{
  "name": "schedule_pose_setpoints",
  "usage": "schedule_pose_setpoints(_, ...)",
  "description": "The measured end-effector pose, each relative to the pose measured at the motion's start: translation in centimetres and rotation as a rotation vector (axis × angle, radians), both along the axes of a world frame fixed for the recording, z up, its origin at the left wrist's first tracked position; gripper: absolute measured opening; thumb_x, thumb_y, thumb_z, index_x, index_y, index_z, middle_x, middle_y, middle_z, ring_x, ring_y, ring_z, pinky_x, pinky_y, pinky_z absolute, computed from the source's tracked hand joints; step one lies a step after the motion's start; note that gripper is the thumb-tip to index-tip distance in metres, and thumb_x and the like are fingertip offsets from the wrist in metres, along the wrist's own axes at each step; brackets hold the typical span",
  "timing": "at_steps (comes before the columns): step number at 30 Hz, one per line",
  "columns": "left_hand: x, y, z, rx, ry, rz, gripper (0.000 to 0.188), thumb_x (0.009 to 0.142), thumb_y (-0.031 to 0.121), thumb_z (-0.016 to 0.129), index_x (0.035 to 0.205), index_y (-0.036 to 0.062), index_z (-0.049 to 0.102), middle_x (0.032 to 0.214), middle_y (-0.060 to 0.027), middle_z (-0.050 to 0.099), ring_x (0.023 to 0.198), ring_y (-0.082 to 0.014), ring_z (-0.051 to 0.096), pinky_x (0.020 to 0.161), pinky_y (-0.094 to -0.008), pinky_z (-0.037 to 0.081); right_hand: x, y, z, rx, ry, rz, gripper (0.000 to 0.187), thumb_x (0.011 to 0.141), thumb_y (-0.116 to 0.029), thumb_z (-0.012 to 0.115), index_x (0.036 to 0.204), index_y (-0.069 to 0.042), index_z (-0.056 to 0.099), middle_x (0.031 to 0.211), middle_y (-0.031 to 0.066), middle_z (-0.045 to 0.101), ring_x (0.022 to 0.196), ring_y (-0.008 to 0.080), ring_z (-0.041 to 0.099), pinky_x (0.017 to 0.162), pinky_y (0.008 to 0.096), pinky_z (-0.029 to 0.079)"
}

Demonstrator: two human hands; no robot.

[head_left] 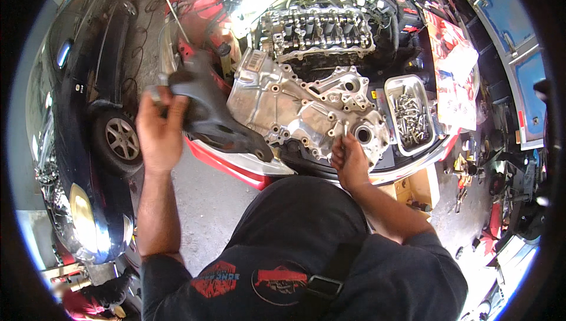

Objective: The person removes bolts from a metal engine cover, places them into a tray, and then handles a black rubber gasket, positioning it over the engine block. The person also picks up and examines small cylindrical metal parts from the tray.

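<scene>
My left hand (162, 132), slightly smeared by motion, is closed around the upper left end of a black suspension control arm (215, 111). The control arm slants down to the right, over the left edge of a silver engine timing cover (277, 102). That cover lies across the front of the open engine bay, with bolt holes along its rim and a round opening at its right end. My right hand (352, 160) is closed at the cover's lower right edge, beside the round opening. Its fingers curl out of sight, so whether it grips the edge or something small is unclear.
Behind the cover sits the exposed engine cylinder head (318, 29). A metal tray (411, 114) of bolts stands to the right, near red-and-white sheeting (451, 67). A dark car (88, 126) is parked at left. A cardboard box (418, 190) stands below the bumper; a person (88, 300) is at lower left.
</scene>
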State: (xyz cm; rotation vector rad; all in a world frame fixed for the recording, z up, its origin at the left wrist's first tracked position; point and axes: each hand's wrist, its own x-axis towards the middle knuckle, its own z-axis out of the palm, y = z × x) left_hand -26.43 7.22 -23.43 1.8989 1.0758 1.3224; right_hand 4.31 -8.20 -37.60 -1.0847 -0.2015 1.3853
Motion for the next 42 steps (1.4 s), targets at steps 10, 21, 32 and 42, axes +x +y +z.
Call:
schedule_pose_setpoints(10,9.7,5.0,-7.6,-0.093,0.949,-0.359,0.025,0.086,0.012,0.066,0.094,0.0001,0.045,0.079,-0.0219,0.060,0.081,-0.0460,0.060,0.067,-0.0508,0.045,3.0,-6.6,-2.1,-0.026,-0.065,-0.165,0.019,0.093,-0.028,0.049,0.085,-0.011,0.048,0.066,-0.0017,0.038,0.052,0.0080,0.032,0.046,0.0233,0.025)
schedule_pose_setpoints(21,11.7,7.6,-10.2,-0.109,1.008,-0.235,0.026,0.084,0.015,0.069,0.091,-0.0031,0.052,0.083,-0.0254,0.062,0.084,-0.0466,0.061,0.072,-0.0504,0.048,5.7,-6.4,-1.9,-0.047,-0.092,-0.057,0.024,0.094,-0.029,0.046,0.084,-0.008,0.050,0.067,-0.0011,0.042,0.055,0.0086,0.035,0.049,0.0244,0.028)
schedule_pose_setpoints(32,12.6,4.9,-10.8,-0.272,1.089,-0.033,0.036,0.085,0.018,0.071,0.102,-0.0049,0.050,0.090,-0.0250,0.065,0.091,-0.0456,0.062,0.080,-0.0510,0.049,6.8,-1.8,-0.6,-0.034,-0.289,0.160,0.021,0.092,-0.029,0.049,0.085,-0.009,0.052,0.065,-0.0028,0.041,0.056,0.0074,0.035,0.049,0.0238,0.028)
schedule_pose_setpoints(42,12.3,2.9,-9.0,-0.292,0.982,0.161,0.040,0.090,0.030,0.066,0.101,-0.0044,0.051,0.088,-0.0247,0.065,0.089,-0.0454,0.063,0.079,-0.0519,0.049,7.1,-0.9,0.2,0.062,-0.698,0.589,0.026,0.100,-0.023,0.049,0.108,-0.001,0.061,0.076,0.0059,0.058,0.073,0.0162,0.056,0.070,0.0327,0.045)
